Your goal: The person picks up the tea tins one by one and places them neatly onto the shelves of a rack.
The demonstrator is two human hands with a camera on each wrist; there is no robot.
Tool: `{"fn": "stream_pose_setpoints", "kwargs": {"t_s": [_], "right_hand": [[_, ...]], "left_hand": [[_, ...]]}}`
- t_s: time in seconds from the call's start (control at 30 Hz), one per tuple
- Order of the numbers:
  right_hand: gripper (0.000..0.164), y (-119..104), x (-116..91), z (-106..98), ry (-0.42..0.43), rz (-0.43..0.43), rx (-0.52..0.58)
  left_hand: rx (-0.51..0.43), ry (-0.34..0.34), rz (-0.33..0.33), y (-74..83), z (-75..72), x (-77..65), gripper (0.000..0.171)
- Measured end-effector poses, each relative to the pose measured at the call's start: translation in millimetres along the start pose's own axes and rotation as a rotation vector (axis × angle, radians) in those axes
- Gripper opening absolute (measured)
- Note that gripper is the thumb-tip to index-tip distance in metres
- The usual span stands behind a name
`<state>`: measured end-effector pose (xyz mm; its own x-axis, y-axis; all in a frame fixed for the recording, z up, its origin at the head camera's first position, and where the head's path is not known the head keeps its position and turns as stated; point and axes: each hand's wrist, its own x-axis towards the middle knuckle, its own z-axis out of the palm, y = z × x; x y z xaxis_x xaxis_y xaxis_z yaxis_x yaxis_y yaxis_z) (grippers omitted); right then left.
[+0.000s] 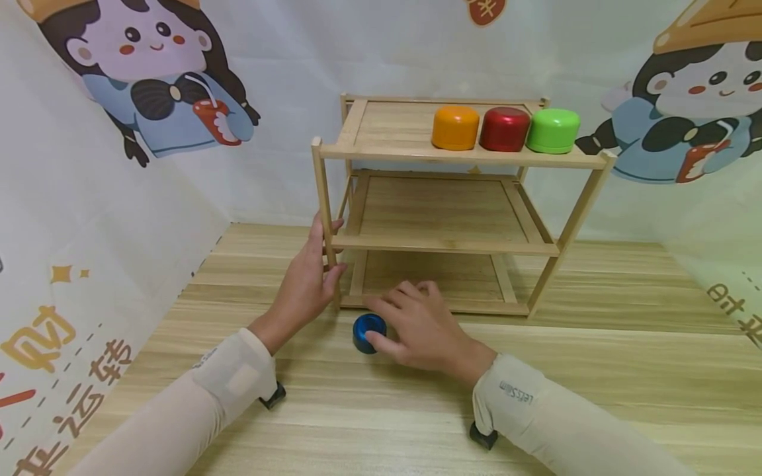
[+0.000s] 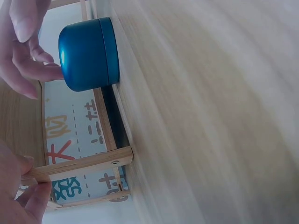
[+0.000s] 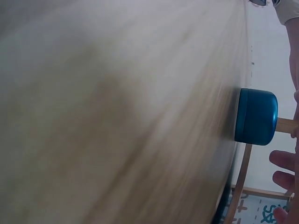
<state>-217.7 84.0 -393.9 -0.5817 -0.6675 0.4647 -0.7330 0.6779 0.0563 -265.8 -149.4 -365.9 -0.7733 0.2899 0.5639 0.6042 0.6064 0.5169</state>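
A small blue lidded canister (image 1: 369, 333) stands upright on the wooden floor, just in front of a three-tier wooden shelf (image 1: 446, 246). My right hand (image 1: 423, 324) hovers over and beside it, with thumb and fingers spread. In the left wrist view a fingertip overlaps the edge of the blue canister (image 2: 86, 55); whether it touches cannot be told. My left hand (image 1: 306, 271) grips the shelf's front left post (image 1: 324, 192), its thumb in front and fingers wrapped behind. The left wrist view shows those fingers pinching the post (image 2: 88, 162).
An orange canister (image 1: 455, 128), a red canister (image 1: 505, 129) and a green canister (image 1: 553, 131) stand in a row at the right of the top tier. Printed white cloth walls (image 1: 286, 53) enclose the back and sides.
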Motion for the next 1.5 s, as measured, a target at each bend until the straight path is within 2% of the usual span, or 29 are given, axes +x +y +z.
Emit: {"fn": "stream_pose_setpoints", "kwargs": {"t_s": [0.57, 0.83, 1.23, 1.5], "right_hand": [[0.052, -3, 2, 6, -0.101, -0.017, -0.038], [0.055, -3, 4, 9, -0.148, -0.018, -0.02], [0.054, -6, 5, 13, -0.16, -0.029, -0.034], [0.055, -7, 6, 13, -0.2, -0.024, -0.029]], "left_hand": [[-0.017, -0.008, 0.003, -0.5, -0.3, 0.1, 0.09], [-0.014, -0.008, 0.007, -0.1, -0.7, -0.5, 0.091], [0.01, -0.01, 0.019, 1.2, -1.8, -1.1, 0.094], [0.013, -0.002, 0.021, 0.4, -0.8, -0.5, 0.094]]}}
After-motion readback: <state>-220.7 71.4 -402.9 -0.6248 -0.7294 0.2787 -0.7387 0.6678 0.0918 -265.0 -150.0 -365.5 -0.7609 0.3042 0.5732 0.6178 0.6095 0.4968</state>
